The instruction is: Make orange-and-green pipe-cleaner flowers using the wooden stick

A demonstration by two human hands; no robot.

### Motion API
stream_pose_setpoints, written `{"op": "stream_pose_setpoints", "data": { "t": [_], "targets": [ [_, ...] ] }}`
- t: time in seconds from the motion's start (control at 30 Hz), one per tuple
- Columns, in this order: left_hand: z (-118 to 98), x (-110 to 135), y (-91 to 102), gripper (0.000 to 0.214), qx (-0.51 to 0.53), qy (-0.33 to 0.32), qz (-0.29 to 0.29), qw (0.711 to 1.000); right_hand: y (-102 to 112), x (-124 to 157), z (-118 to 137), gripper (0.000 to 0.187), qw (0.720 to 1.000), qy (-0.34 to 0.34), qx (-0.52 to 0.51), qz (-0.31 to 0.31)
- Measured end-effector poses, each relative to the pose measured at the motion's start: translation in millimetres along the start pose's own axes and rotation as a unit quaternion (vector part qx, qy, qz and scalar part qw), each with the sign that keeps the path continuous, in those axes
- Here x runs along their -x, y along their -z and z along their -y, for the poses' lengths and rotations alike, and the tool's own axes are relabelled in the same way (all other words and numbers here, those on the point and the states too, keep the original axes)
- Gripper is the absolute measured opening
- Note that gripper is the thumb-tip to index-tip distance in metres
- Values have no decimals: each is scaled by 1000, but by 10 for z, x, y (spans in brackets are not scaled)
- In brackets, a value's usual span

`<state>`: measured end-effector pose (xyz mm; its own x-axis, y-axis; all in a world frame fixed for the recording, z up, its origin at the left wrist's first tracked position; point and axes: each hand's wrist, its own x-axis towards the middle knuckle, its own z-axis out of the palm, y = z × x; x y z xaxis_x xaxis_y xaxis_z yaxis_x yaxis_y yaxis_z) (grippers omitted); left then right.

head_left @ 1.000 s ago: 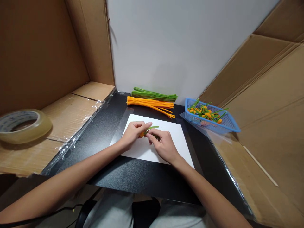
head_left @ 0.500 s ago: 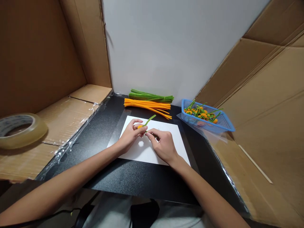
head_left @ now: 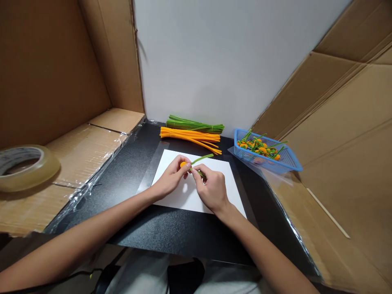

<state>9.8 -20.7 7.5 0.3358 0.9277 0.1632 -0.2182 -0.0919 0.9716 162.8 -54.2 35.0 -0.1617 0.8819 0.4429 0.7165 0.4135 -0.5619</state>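
Observation:
Over a white sheet of paper (head_left: pixel 226 183), my left hand (head_left: pixel 171 177) pinches a small orange pipe-cleaner coil (head_left: pixel 183 164). My right hand (head_left: pixel 211 188) pinches a green pipe cleaner (head_left: pixel 202 157) joined to the coil; its free end sticks out to the upper right. Both hands meet above the middle of the sheet, fingers closed on the piece.
A bundle of green pipe cleaners (head_left: pixel 196 124) and a bundle of orange ones (head_left: pixel 190 134) lie at the back of the black mat (head_left: pixel 171 228). A blue basket (head_left: pixel 288 160) of finished orange-and-green pieces sits at right. A tape roll (head_left: pixel 26 167) rests on cardboard at left.
The green end has swung from pointing up-right to lying flatter toward the right. My right hand has shifted slightly toward my left hand. The view has settled.

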Motion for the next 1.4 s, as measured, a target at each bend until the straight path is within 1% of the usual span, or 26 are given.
{"op": "stream_pose_setpoints", "data": {
  "t": [0.03, 0.1, 0.17, 0.2, 0.27, 0.33, 0.4, 0.5, 0.63, 0.7, 0.77, 0.83, 0.9, 0.97, 1.03, 1.13, 1.2, 1.27, 1.4],
  "targets": [
    [-16, 0, 26, 24, -34, -8, 20, 999, 11, -5, -12, 18, 1000, 0, 11, -8],
    [-50, 3, 72, 23, -72, -10, 61, 995, 42, -24, -46, 27, 1000, 11, 29, -6],
    [-75, 12, 100, 22, -89, -8, 92, 992, 84, -50, -83, 37, 998, 36, 52, 28],
    [-80, 16, 108, 21, -95, -7, 103, 990, 107, -65, -99, 37, 996, 47, 63, 53],
    [-77, 25, 117, 18, -101, 1, 124, 987, 151, -93, -119, 30, 991, 48, 75, 101],
    [-66, 28, 125, 15, -96, 19, 149, 984, 183, -114, -123, 21, 989, 32, 66, 127],
    [-65, 29, 138, 13, -86, 35, 168, 981, 199, -126, -116, 17, 990, 18, 51, 130],
    [-93, 33, 167, 13, -104, 33, 181, 977, 204, -137, -101, 14, 991, -6, 35, 131],
    [-130, 51, 203, 19, -177, 14, 183, 967, 224, -152, -95, 16, 986, -30, 36, 163],
    [-117, 54, 210, 20, -183, 16, 186, 965, 246, -161, -99, 18, 983, -27, 47, 177],
    [-84, 45, 204, 18, -157, 27, 185, 970, 268, -169, -106, 19, 981, -18, 54, 188],
    [-45, 26, 183, 17, -101, 42, 173, 979, 282, -174, -109, 18, 979, -10, 54, 195],
    [-13, 6, 148, 21, -29, 57, 156, 986, 282, -174, -106, 18, 979, -9, 51, 196],
    [4, -1, 104, 26, 18, 65, 143, 987, 267, -167, -97, 16, 979, -16, 46, 198],
    [6, 10, 59, 30, 8, 58, 124, 991, 240, -154, -85, 14, 978, -24, 47, 200],
    [0, 45, 14, 31, -77, 30, 91, 992, 199, -133, -70, 17, 977, -16, 49, 208],
    [2, 59, 5, 33, -109, 22, 81, 991, 186, -125, -63, 21, 976, -3, 34, 214],
    [6, 60, 9, 36, -94, 31, 84, 992, 191, -126, -58, 24, 977, 4, 8, 213],
    [-5, 48, 31, 35, 9, 73, 114, 991, 235, -144, -65, 29, 978, 23, -39, 202]
  ]
}}
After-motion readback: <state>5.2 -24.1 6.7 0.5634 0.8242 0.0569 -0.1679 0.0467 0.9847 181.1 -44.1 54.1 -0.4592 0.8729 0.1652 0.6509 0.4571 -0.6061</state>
